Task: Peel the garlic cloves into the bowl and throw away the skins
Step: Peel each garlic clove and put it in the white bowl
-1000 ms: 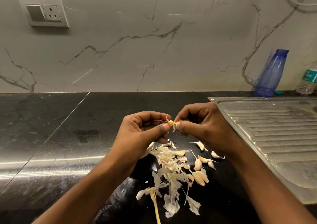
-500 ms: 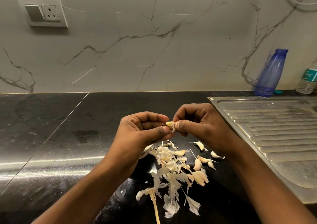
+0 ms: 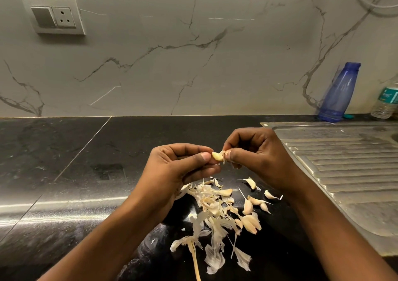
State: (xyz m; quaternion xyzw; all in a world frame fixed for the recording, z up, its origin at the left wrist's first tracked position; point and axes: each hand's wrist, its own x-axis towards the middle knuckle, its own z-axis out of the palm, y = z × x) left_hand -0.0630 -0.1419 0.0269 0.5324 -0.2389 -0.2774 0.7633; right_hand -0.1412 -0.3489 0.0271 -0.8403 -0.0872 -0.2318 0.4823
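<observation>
My left hand (image 3: 178, 168) pinches a pale yellow garlic clove (image 3: 217, 156) between thumb and fingers above the black counter. My right hand (image 3: 256, 153) pinches the bit of skin at the clove's right end. Below the hands lies a heap of papery garlic skins (image 3: 212, 218), with a dry stem (image 3: 195, 259) at its near end. Several unpeeled cloves (image 3: 251, 205) lie to the right of the heap. A white bowl's rim (image 3: 183, 191) peeks out under my left wrist, mostly hidden.
The black stone counter (image 3: 86, 173) runs left to a marble wall. A steel sink drainboard (image 3: 344, 168) lies on the right. A blue bottle (image 3: 338, 93) and a clear water bottle (image 3: 386, 102) stand by the wall. A wall socket (image 3: 55, 16) is at upper left.
More of the bare yellow clove shows between the thumbs than a second ago, and the skin has shifted to its right end. Both hands stay in place.
</observation>
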